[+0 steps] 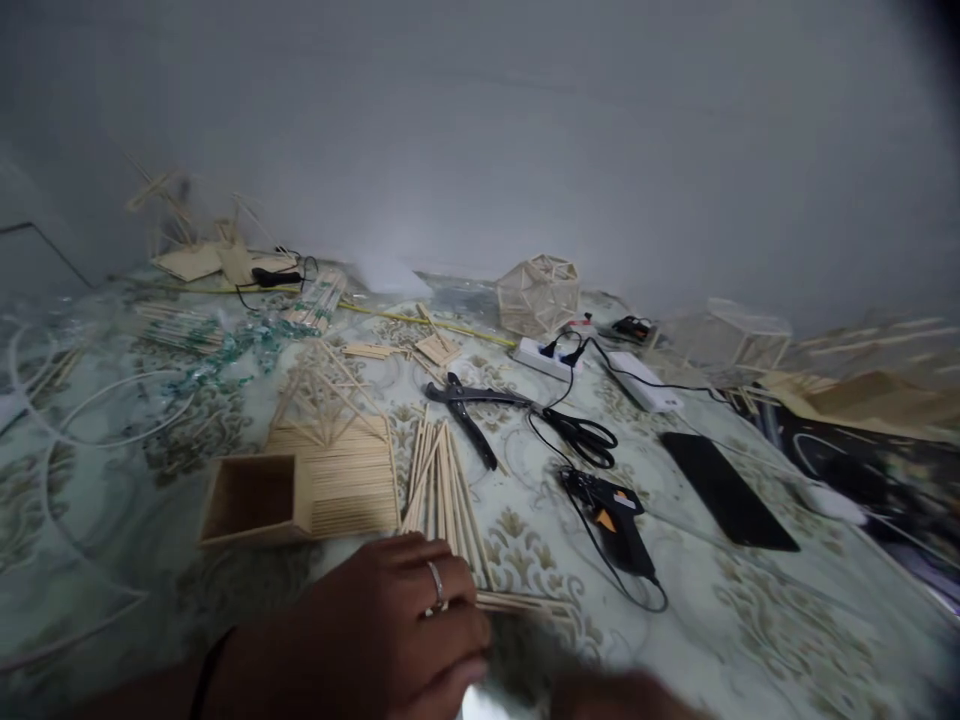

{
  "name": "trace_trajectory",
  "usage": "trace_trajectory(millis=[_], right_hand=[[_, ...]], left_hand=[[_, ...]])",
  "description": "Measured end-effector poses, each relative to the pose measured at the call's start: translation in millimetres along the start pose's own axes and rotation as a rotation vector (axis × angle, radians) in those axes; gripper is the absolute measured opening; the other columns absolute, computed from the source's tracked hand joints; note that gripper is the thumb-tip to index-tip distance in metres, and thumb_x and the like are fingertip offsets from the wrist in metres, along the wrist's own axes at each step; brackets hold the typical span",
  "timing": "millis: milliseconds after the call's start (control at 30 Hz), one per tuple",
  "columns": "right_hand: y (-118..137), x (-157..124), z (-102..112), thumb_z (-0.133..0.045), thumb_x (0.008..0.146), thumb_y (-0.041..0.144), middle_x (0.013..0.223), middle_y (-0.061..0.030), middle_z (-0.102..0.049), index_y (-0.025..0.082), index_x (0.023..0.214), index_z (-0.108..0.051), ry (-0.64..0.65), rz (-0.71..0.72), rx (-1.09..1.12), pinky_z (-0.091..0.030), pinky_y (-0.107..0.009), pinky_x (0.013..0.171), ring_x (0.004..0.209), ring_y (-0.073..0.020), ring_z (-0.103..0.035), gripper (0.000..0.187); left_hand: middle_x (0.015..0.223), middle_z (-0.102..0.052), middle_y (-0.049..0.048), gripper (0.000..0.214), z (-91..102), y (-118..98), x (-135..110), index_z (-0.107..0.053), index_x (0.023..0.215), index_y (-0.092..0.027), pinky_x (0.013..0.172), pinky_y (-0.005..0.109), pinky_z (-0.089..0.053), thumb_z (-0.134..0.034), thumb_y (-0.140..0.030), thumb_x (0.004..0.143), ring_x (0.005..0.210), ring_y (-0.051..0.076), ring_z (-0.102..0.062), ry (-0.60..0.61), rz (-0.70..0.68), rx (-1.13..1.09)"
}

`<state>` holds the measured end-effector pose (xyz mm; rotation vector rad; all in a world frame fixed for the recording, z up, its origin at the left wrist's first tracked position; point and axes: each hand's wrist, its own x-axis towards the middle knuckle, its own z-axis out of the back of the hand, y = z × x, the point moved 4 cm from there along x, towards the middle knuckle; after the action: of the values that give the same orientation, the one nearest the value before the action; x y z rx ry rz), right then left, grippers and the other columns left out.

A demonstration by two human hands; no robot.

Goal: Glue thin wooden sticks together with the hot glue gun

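My left hand (382, 625), with a ring on one finger, lies low at the bottom edge with its fingers curled together over the near ends of a bundle of thin wooden sticks (442, 490). What the fingers grip is hidden and blurred. My right hand (622, 695) shows only as a blurred patch at the bottom edge; its fingers cannot be made out. A square wooden box (255, 500) and a flat panel of glued sticks (352, 480) lie just beyond the left hand.
On the patterned cloth lie pliers (469, 410), black scissors (581, 435), a black glue gun (615, 520) with its cord, a power strip (547, 358), a dark phone (724, 490) and a stick-built polyhedron (538, 293). White wire hoops (82, 410) lie at left. The grey wall stands behind.
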<state>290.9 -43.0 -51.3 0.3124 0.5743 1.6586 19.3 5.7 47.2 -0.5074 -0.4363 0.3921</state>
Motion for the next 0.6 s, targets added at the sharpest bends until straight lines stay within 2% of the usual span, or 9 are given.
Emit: trace_trajectory(millis=[33,67,133,167,267,333,433,533,600], right_hand=[[2,23,9,-0.069,0.101,0.039,0.129,-0.0089,-0.072,0.038,0.123,-0.072,-0.033,0.024,-0.008,-0.063,-0.041,0.085,0.112,-0.028,-0.07,0.022],[4,47,17,-0.063,0.103,0.036,0.126,-0.01,-0.072,0.036,0.121,-0.073,-0.066,0.046,-0.018,-0.063,-0.043,0.087,0.106,-0.0279,-0.071,0.021],[5,97,28,-0.056,0.102,0.029,0.123,-0.0156,-0.072,0.025,0.124,-0.072,-0.207,0.038,-0.072,-0.061,-0.045,0.089,0.097,-0.0283,-0.073,0.028],[5,119,29,-0.057,0.097,0.025,0.122,-0.0179,-0.072,0.02,0.125,-0.07,-0.265,0.015,-0.103,-0.061,-0.044,0.087,0.096,-0.0292,-0.074,0.031],[1,163,16,-0.056,0.09,0.018,0.108,-0.0171,-0.076,0.013,0.126,-0.069,-0.235,-0.018,-0.135,-0.06,-0.039,0.08,0.088,-0.0274,-0.075,0.038],[-4,173,7,-0.053,0.087,0.013,0.093,-0.0134,-0.077,0.012,0.12,-0.071,-0.232,-0.045,-0.149,-0.059,-0.037,0.078,0.079,-0.0254,-0.074,0.038],[-9,171,3,-0.05,0.083,0.012,0.082,-0.0094,-0.075,0.014,0.115,-0.072,-0.243,-0.084,-0.165,-0.058,-0.036,0.075,0.073,-0.0245,-0.073,0.039],[-7,166,5,-0.049,0.084,0.018,0.094,-0.0139,-0.076,0.012,0.115,-0.073,-0.258,-0.112,-0.16,-0.059,-0.039,0.078,0.077,-0.026,-0.074,0.039],[-3,164,6,-0.048,0.088,0.024,0.104,-0.0177,-0.075,0.011,0.117,-0.074,-0.26,-0.12,-0.142,-0.061,-0.04,0.08,0.082,-0.0268,-0.075,0.041]], left_hand=[[0.094,-0.076,0.0031,0.01,13.8,-3,-4,-0.068,0.099,-0.019,0.09,0.032,-0.055,-0.06,-0.014,0.101,0.083,0.018,-0.067,-0.022,-0.003,0.02],[0.093,-0.076,0.0025,0.01,28.3,-4,-9,-0.067,0.097,-0.021,0.087,0.032,-0.056,-0.061,-0.014,0.1,0.083,0.018,-0.068,-0.047,0.008,0.044],[0.097,-0.075,0.0024,0.012,61.0,6,-22,-0.066,0.1,-0.023,0.084,0.031,-0.056,-0.06,-0.012,0.1,0.089,0.019,-0.07,-0.148,0.069,0.125],[0.099,-0.074,0.0025,0.012,79.7,14,-28,-0.065,0.1,-0.023,0.086,0.032,-0.056,-0.059,-0.013,0.1,0.093,0.019,-0.071,-0.253,0.084,0.169],[0.103,-0.073,0.0022,0.012,128.7,49,-45,-0.066,0.107,-0.023,0.088,0.03,-0.056,-0.062,-0.014,0.099,0.095,0.018,-0.072,-0.484,0.184,0.251],[0.107,-0.073,0.0042,0.008,149.7,75,-48,-0.069,0.106,-0.021,0.095,0.034,-0.055,-0.067,-0.02,0.098,0.102,0.021,-0.072,-0.504,0.241,0.322],[0.123,-0.074,0.0108,0.025,164.2,109,-45,-0.071,0.118,-0.017,0.105,0.039,-0.053,-0.073,-0.028,0.096,0.117,0.026,-0.07,-0.465,0.264,0.343],[0.136,-0.071,0.0156,0.046,163.7,131,-37,-0.067,0.135,-0.014,0.112,0.042,-0.052,-0.077,-0.033,0.093,0.128,0.03,-0.068,-0.371,0.28,0.299],[0.138,-0.071,0.0164,0.051,161.3,140,-32,-0.066,0.137,-0.013,0.113,0.042,-0.052,-0.078,-0.034,0.092,0.13,0.031,-0.067,-0.339,0.274,0.265]])
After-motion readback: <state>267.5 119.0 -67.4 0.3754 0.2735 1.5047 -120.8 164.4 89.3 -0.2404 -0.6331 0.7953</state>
